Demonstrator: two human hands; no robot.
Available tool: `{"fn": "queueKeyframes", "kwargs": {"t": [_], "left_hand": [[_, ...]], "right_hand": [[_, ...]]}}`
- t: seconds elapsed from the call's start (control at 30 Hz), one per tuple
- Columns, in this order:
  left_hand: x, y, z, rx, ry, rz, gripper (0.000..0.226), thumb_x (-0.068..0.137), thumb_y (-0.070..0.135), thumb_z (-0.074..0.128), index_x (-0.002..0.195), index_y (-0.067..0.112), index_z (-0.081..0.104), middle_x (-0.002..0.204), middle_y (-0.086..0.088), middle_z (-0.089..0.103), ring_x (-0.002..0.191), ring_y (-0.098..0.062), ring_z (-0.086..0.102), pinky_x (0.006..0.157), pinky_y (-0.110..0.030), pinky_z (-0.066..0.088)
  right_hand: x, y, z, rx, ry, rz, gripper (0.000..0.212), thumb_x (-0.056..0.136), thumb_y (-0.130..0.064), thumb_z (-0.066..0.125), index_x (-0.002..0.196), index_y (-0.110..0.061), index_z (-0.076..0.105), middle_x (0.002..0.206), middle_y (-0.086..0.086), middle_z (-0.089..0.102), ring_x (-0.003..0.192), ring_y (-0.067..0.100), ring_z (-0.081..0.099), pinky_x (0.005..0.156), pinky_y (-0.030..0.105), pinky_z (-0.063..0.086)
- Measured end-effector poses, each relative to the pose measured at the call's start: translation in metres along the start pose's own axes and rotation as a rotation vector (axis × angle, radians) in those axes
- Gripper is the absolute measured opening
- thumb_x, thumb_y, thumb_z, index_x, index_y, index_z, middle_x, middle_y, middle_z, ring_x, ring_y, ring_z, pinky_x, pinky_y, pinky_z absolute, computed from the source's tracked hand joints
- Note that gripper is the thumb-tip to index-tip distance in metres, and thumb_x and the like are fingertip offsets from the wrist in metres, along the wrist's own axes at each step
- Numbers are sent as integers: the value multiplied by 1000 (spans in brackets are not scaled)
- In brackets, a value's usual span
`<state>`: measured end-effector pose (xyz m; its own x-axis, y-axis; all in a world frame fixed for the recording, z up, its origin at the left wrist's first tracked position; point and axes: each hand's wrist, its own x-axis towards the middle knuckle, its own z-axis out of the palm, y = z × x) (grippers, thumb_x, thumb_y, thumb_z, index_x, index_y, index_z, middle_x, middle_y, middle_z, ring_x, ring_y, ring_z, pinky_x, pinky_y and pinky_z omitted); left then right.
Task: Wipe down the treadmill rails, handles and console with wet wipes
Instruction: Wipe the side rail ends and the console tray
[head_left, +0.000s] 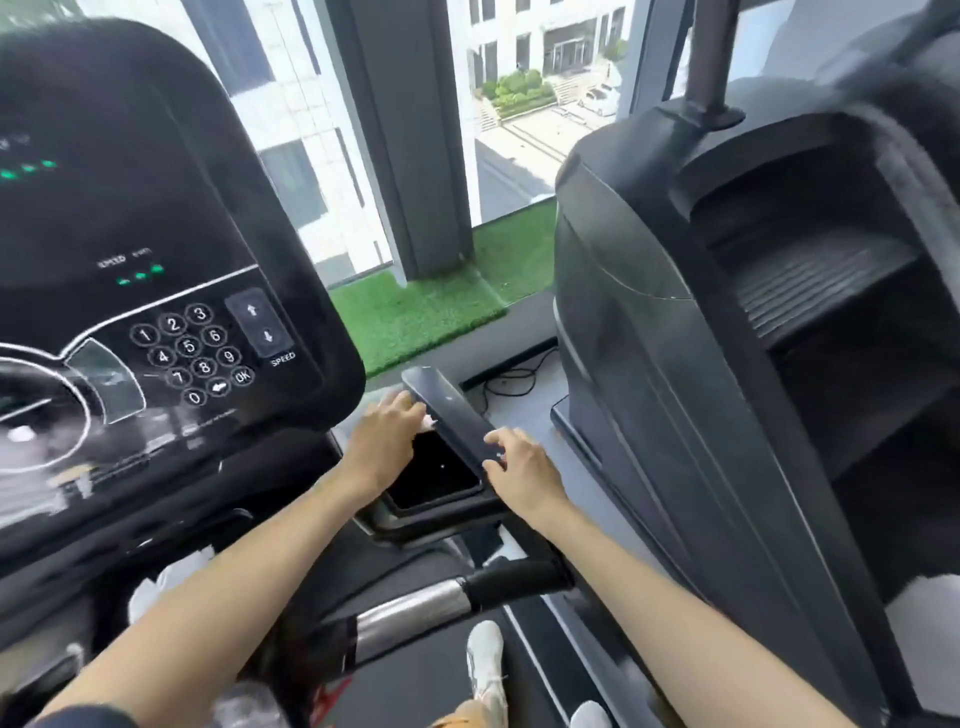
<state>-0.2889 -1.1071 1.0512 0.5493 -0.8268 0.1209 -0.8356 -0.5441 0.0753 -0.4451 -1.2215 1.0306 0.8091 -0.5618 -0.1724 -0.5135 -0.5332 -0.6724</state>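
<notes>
The treadmill console (156, 249) carries a keypad (193, 354) with numbers 0 to 9 and an "OK" key. Under the arrow buttons (260, 322) the word "SPEED" stands.

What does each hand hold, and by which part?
Left hand holds a white wet wipe, mostly hidden under its fingers. Right hand only touches the flat black console arm.

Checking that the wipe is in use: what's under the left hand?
A small white corner of the wipe shows at the fingertips of the left hand, against the black handle. The hand covers the rest of the wipe.
</notes>
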Motion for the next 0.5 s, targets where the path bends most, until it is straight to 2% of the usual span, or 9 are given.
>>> {"fn": "queueKeyframes", "kwargs": {"t": [0.07,0.13,0.17,0.23,0.3,0.33,0.4,0.5], "left_hand": [[8,-15,3,45,-65,13,31,65,-17,58,88,4,63,96,-11,60,99,-33,58,64,-40,50],[10,-27,13,37,-183,-96,28,80,-11,47,97,6,60,105,-8,54,107,-27,51,73,-37,49],[9,-31,17,26,-200,-132,23,84,-8,46,96,7,60,103,-6,54,104,-25,52,73,-36,50],[2,-36,27,91,-215,-47,13,78,-4,60,83,9,61,86,-5,59,88,-24,57,66,-35,51],[-5,-40,37,190,-266,79,23,63,0,78,78,9,63,78,-6,62,76,-24,62,65,-35,54],[-5,-40,39,223,-283,110,28,59,6,83,82,7,66,81,-9,65,77,-26,65,69,-36,55],[4,-41,44,272,-233,150,35,62,24,85,88,3,72,89,-15,70,84,-30,69,75,-36,57],[35,-40,43,397,-163,214,23,73,38,77,78,16,78,86,-17,71,82,-32,70,71,-36,57]], "right_hand": [[19,-9,6,-11,8,11,30,94,-18,50,125,-16,55,126,3,54,113,22,54,89,34,46],[37,-20,14,-40,10,-20,31,94,-15,49,124,-15,56,129,2,55,118,21,50,94,32,42],[46,-25,18,-52,20,-51,32,93,-13,49,123,-13,57,129,2,56,120,21,48,96,31,40],[59,-34,25,-70,45,-109,32,91,-8,49,121,-10,60,130,3,57,123,21,46,99,30,36],[69,-37,33,-98,50,-142,33,90,-4,48,120,-7,60,135,7,54,126,23,44,102,31,33],[73,-36,36,-111,46,-149,35,90,-3,47,123,-7,59,139,9,50,130,24,42,105,32,32],[79,-34,42,-131,26,-156,42,91,-4,46,133,-7,51,149,11,39,137,23,34,110,33,27],[94,-29,45,-140,-25,-189,54,92,-4,44,146,-7,35,156,10,27,143,20,25,113,29,20]]}}
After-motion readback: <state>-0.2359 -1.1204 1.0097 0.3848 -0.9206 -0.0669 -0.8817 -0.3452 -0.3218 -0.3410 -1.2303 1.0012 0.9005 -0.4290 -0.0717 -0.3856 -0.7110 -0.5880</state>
